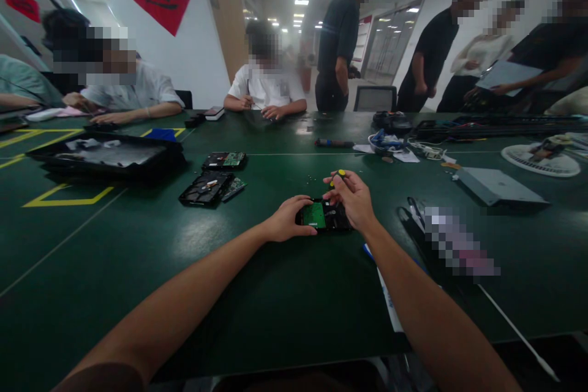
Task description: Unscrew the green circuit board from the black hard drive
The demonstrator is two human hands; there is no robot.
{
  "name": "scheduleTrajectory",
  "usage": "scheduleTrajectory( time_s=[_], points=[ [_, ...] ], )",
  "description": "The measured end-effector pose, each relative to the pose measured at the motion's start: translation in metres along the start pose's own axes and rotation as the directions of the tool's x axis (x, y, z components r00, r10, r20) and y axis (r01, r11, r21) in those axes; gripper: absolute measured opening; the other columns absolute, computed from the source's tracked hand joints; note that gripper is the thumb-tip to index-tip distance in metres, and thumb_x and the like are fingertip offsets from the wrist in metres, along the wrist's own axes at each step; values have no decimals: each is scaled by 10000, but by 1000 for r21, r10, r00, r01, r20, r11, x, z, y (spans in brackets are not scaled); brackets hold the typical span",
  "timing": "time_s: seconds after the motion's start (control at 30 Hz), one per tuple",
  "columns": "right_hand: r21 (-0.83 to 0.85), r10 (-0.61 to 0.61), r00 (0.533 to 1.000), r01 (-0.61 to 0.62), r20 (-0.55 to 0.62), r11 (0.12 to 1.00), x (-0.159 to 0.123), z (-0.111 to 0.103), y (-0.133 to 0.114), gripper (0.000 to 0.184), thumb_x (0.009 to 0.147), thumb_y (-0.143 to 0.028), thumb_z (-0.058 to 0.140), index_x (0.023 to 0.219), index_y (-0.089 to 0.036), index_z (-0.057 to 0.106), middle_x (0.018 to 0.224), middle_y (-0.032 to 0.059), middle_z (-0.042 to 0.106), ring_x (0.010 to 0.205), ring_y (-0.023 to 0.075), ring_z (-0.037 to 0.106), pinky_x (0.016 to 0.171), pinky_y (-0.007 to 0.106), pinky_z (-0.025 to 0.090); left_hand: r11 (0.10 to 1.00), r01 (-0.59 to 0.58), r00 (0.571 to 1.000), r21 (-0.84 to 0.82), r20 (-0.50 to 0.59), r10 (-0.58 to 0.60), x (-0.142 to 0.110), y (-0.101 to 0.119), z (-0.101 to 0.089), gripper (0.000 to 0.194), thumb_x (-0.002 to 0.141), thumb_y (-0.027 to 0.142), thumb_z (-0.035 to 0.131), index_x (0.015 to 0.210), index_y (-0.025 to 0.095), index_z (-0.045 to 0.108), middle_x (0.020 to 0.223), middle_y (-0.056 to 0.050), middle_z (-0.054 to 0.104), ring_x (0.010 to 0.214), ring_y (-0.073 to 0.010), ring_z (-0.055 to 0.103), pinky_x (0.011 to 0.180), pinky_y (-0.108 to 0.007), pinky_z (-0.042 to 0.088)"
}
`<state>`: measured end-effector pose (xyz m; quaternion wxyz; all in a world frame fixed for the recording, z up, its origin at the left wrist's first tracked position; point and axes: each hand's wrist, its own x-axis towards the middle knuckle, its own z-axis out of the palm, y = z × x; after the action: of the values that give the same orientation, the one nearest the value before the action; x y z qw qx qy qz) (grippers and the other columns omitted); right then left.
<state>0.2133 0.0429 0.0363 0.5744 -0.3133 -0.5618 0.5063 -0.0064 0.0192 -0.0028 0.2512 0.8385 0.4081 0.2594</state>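
Observation:
A hard drive (337, 218) with a green circuit board (313, 214) on its upper face lies flat on the table in front of me. My left hand (290, 218) grips its left end, fingers along the far edge and thumb at the near edge. Over the drive's right part, my right hand (353, 199) holds a screwdriver (340, 174) by its yellow and black handle. The screwdriver's tip is hidden behind the fingers. Several tiny screws (312, 179) lie on the table just beyond the drive.
Two more drives, one (206, 188) beside a loose circuit board (234, 189), lie left of my hands. A black tray (105, 156) stands further left. At right are a grey metal box (500, 186), a white round part (541, 162) and cables (427, 148). People sit and stand across the table.

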Motion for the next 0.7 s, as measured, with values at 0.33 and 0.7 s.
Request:
scheduleTrajectory(
  time_s=[0.33, 0.7],
  points=[
    [157, 124, 991, -131, 54, 979, 1, 1, -3, 409, 930, -580, 578, 1060, -210, 694, 994, 43, 697, 555, 95, 640, 421, 217, 411, 1000, -6, 1000, -5, 5, 6, 0, -6, 0, 874, 719, 619, 793, 1435, 207, 508, 1501, -167, 476, 1408, -357, 438, 1173, -524, 358],
    [209, 198, 971, -222, 131, 952, 0, 3, -6, 432, 907, -634, 580, 1029, -223, 633, 1028, 59, 721, 621, 137, 670, 483, 253, 442, 1000, -9, 1000, 19, -6, 9, 1, -6, 2, 861, 720, 613, 794, 1421, 199, 514, 1483, -169, 493, 1391, -353, 457, 1164, -532, 366]
  ],
)
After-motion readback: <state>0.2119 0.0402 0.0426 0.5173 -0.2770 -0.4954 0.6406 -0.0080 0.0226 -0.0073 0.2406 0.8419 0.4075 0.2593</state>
